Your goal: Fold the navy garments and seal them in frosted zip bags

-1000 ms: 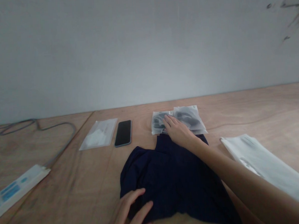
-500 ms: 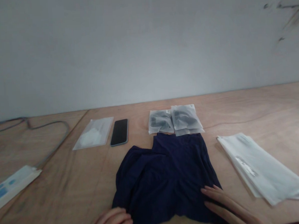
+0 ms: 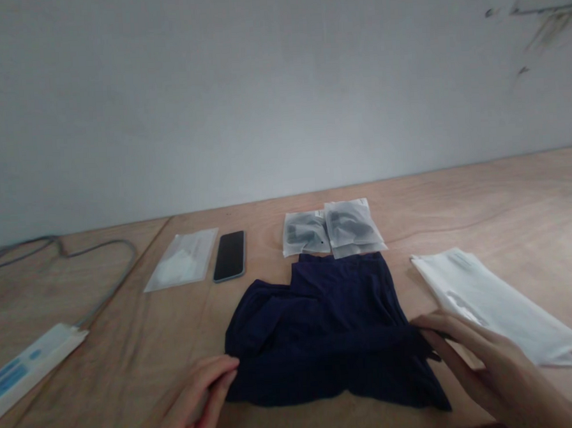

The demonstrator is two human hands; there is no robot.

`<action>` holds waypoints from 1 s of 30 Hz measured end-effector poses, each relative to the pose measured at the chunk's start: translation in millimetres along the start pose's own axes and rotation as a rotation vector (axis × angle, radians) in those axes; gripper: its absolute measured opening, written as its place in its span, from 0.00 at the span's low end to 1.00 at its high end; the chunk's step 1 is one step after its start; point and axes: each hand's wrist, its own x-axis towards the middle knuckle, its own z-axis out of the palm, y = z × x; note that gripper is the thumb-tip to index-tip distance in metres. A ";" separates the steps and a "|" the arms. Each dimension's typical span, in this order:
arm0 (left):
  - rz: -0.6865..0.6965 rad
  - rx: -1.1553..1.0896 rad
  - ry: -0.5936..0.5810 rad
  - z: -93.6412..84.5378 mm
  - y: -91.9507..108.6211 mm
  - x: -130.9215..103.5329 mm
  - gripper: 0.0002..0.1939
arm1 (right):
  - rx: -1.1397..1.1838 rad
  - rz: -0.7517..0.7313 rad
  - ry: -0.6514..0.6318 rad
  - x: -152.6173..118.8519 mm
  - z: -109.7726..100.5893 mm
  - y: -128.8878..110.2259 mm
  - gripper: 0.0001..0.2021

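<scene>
A dark navy garment (image 3: 338, 300) lies on the wooden table in front of me, its exact kind unclear. Its near part is raised into a straight, taut edge running between my two hands. My left hand (image 3: 194, 394) pinches the left end of that edge between thumb and fingers. At the right end, my right hand (image 3: 470, 351) grips the cloth the same way, a small dark corner poking out below the fingers. Beneath the raised edge, the lower cloth rests on the table.
Beyond the garment lie two frosted bags (image 3: 306, 232) with dark contents. A phone (image 3: 229, 255) and a translucent bag (image 3: 183, 261) are to the left. White plastic bags (image 3: 496, 305) lie at right. A white power strip (image 3: 32, 368) with a grey cable (image 3: 110, 290) sits far left.
Both hands were resting on the near part of the garment with fingers extended. Now they pinch the cloth and hold an edge of it raised across the garment.
</scene>
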 end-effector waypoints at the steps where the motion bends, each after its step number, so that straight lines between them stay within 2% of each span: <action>1: 0.005 -0.004 0.014 2.7 -5.4 8.4 0.09 | -0.004 0.020 0.011 7.6 3.2 5.4 0.11; 6: 0.017 -0.069 -0.003 21.6 -31.3 37.6 0.08 | 0.000 0.044 -0.058 33.5 22.6 34.2 0.09; 10: -0.001 -0.108 -0.047 35.2 -42.5 36.9 0.08 | -0.032 0.121 -0.111 26.7 35.2 49.2 0.10; 13: -0.055 -0.130 -0.094 39.1 -44.9 34.5 0.07 | -0.037 0.162 -0.155 17.3 41.6 52.6 0.12; 16: -0.087 -0.151 -0.181 36.1 -40.7 43.9 0.07 | -0.069 0.176 -0.160 19.0 41.3 53.7 0.12; 20: -0.051 -0.151 -0.212 38.3 -21.9 84.0 0.11 | -0.136 0.163 -0.094 47.0 31.6 66.0 0.13; 22: -0.032 -0.124 -0.216 50.1 -9.8 111.1 0.12 | -0.164 0.162 -0.058 67.3 29.1 77.1 0.13; 25: -0.014 -0.077 -0.242 77.3 3.1 146.4 0.15 | -0.181 0.152 -0.053 93.2 32.9 92.4 0.10; 28: 0.005 -0.073 -0.264 98.2 5.6 164.6 0.10 | -0.157 0.126 -0.065 103.7 37.7 99.6 0.06; 30: 0.017 -0.088 -0.272 102.9 4.2 167.1 0.06 | -0.135 0.121 -0.077 100.8 35.9 99.2 0.06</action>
